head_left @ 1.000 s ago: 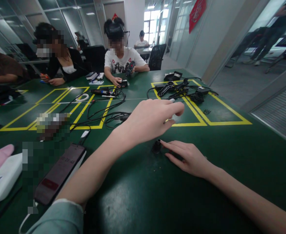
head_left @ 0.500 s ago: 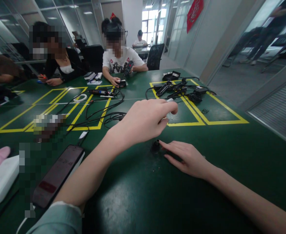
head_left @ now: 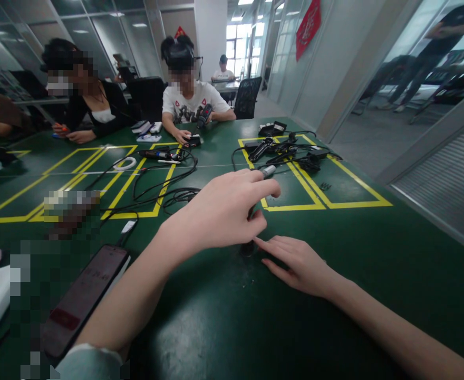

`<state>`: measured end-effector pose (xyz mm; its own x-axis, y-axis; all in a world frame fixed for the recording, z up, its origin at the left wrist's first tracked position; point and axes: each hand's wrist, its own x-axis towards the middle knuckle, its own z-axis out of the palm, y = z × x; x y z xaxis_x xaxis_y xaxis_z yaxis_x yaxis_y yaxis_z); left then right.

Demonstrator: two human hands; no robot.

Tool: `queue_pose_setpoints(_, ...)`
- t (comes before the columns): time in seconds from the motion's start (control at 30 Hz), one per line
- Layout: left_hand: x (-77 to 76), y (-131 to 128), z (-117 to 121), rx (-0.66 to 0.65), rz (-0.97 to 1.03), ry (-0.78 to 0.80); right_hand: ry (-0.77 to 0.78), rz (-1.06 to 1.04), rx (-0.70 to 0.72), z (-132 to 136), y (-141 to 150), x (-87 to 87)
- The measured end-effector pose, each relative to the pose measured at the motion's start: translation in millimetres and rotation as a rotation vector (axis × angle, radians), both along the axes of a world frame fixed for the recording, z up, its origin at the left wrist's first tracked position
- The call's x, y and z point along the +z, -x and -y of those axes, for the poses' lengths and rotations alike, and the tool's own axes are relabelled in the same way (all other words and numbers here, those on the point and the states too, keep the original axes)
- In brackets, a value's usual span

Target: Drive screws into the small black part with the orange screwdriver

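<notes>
My left hand (head_left: 220, 211) is held above the table, palm down, with its fingers curled and thumb bent in. A dark sliver shows between finger and thumb, but the hand hides most of it. A grey rounded end (head_left: 269, 171) peeks out just beyond the knuckles; whether it belongs to what the hand grips, I cannot tell. Below the thumb stands a small black round part (head_left: 247, 249) on the green table (head_left: 224, 316), its top covered. My right hand (head_left: 301, 264) rests beside that part, fingers stretched, index fingertip at its edge and thumb apart.
A phone (head_left: 85, 301) with a cable lies at left. Black cables (head_left: 168, 179) and a white ring (head_left: 124, 163) lie farther back. Black devices with cords (head_left: 279, 150) sit inside yellow tape (head_left: 358, 203). Across the table, a person (head_left: 196, 103) handles a black tool (head_left: 204, 116).
My left hand has come down and nearer, covering the top of the black part. More of the grey end shows. My right hand keeps its place by the part. The view has shifted slightly.
</notes>
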<state>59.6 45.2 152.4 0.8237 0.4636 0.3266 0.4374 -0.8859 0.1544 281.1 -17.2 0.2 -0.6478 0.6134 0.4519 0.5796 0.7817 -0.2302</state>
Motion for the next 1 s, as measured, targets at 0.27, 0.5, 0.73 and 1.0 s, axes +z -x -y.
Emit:
queue_pose_setpoints(0.27, 1.5, 1.9, 2.5, 0.049, -0.019, 0.011, 0.018, 0.002, -0.003, 0.2, -0.8, -1.0)
queue_pose_setpoints(0.5, 2.9, 5.0, 1.0, 0.026, 0.003, 0.041, 0.035, -0.042, -0.007, 0.0, 0.6, -1.2)
queue_pose_setpoints(0.73, 4.3, 4.1, 4.8, 0.049, -0.023, 0.03, 0.087, -0.041, -0.02, 0.6, 1.6, -2.0)
queue_pose_setpoints(1.0, 2.1, 1.9, 3.8, 0.05, -0.012, 0.087, 0.089, -0.053, -0.018, 2.5, 2.6, -1.4)
